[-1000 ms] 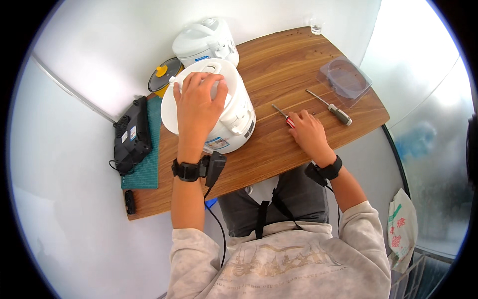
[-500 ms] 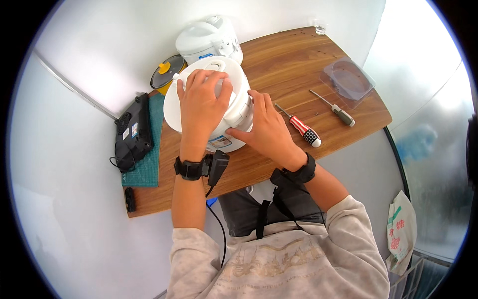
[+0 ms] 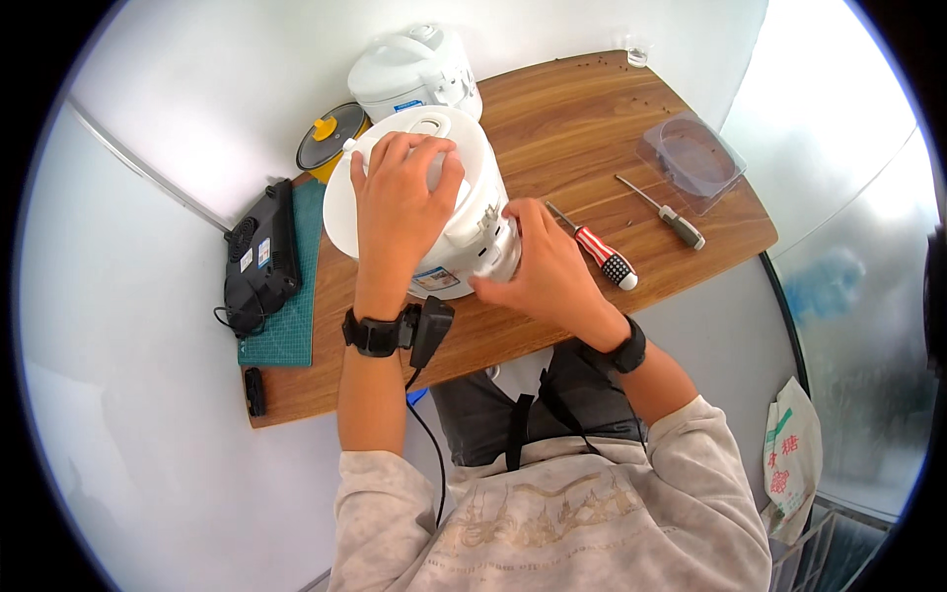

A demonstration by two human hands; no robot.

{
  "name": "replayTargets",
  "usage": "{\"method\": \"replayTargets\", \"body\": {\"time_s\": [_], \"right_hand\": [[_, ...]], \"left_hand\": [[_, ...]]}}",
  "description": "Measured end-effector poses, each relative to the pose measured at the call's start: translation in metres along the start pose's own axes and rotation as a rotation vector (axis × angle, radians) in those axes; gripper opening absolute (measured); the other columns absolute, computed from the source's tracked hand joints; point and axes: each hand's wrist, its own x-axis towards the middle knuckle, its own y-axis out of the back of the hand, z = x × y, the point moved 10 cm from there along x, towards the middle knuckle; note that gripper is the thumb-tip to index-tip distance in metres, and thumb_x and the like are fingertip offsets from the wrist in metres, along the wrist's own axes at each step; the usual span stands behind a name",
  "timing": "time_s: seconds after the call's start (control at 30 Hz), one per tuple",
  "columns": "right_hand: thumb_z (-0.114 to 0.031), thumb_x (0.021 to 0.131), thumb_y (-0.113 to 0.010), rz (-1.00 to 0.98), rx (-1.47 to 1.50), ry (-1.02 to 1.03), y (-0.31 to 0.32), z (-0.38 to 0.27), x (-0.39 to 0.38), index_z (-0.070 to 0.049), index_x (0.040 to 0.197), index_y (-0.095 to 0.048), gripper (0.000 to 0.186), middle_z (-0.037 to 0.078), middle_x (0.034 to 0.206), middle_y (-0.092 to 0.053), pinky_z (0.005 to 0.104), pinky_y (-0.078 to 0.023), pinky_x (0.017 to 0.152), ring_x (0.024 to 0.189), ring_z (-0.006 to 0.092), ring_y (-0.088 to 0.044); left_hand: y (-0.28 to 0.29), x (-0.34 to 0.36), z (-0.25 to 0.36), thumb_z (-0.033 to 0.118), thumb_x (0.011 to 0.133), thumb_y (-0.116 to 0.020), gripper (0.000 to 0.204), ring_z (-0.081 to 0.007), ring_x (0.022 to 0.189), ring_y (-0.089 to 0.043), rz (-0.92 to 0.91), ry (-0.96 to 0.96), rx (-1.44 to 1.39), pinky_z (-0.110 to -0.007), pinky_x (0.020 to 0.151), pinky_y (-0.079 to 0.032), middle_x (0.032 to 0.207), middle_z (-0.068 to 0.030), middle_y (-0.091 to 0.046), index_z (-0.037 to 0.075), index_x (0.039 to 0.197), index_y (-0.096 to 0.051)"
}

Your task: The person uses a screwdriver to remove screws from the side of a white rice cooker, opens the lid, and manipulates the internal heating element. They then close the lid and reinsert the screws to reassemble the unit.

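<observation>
A white rice cooker [image 3: 340,212] stands on the wooden table in front of me. My left hand [image 3: 406,192] lies on its lid, fingers curled over the lid handle and mostly hiding it. At the cooker's right side, my right hand [image 3: 546,261] grips a white plastic cover [image 3: 501,252] between thumb and fingers. The cover is tilted out from the cooker body, and a metal latch [image 3: 489,215] shows just above it. Whether the cover still touches the cooker, I cannot tell.
Right of the cooker lie a screwdriver with a flag-patterned handle [image 3: 604,259] and a grey-handled screwdriver [image 3: 681,227]. A clear plastic tray [image 3: 695,163] is beyond them. Behind stand another white rice cooker [image 3: 409,74] and a lidded pot [image 3: 331,138]. A black device [image 3: 261,257] rests on a green mat [image 3: 306,227].
My right hand has moved slightly right and down, drawing the white cover out from the cooker's side. The metal latch now shows. My left hand stays on the lid.
</observation>
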Motion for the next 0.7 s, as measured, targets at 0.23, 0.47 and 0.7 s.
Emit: {"method": "replayTargets", "body": {"time_s": [0.23,0.47,0.7], "right_hand": [[-0.033,0.08,-0.082,0.159,-0.231,-0.053,0.064,0.057,-0.013,0.001,0.127,-0.049,0.066,0.024,0.122,-0.062,0.0467,-0.054,0.09,0.108,0.0419,-0.065],[-0.038,0.085,-0.077,0.026,-0.601,-0.227,0.1,0.132,0.009,-0.003,0.122,-0.058,0.054,0.022,0.113,-0.069,0.0481,-0.054,0.09,0.106,0.0414,-0.067],[-0.034,0.084,-0.079,-0.088,-0.671,-0.19,0.077,0.167,0.026,-0.005,0.119,-0.065,0.048,0.019,0.111,-0.07,0.0476,-0.054,0.091,0.106,0.0394,-0.067]], "left_hand": [[0.0,0.0,0.0,0.03,0.095,-0.06,0.025,-0.0259,0.126,-0.055,-0.015,-0.002,0.005,-0.065,0.119,-0.023,0.117,-0.0034,-0.067,0.014,0.105,-0.076],[-0.001,0.001,-0.001,0.03,0.096,-0.059,0.026,-0.0258,0.127,-0.054,-0.029,0.014,-0.011,-0.064,0.12,-0.022,0.119,-0.003,-0.066,0.013,0.106,-0.076],[0.0,0.0,-0.001,0.03,0.095,-0.06,0.025,-0.027,0.124,-0.055,-0.01,-0.006,-0.042,-0.059,0.119,-0.023,0.116,-0.0048,-0.067,0.013,0.107,-0.075]]}}
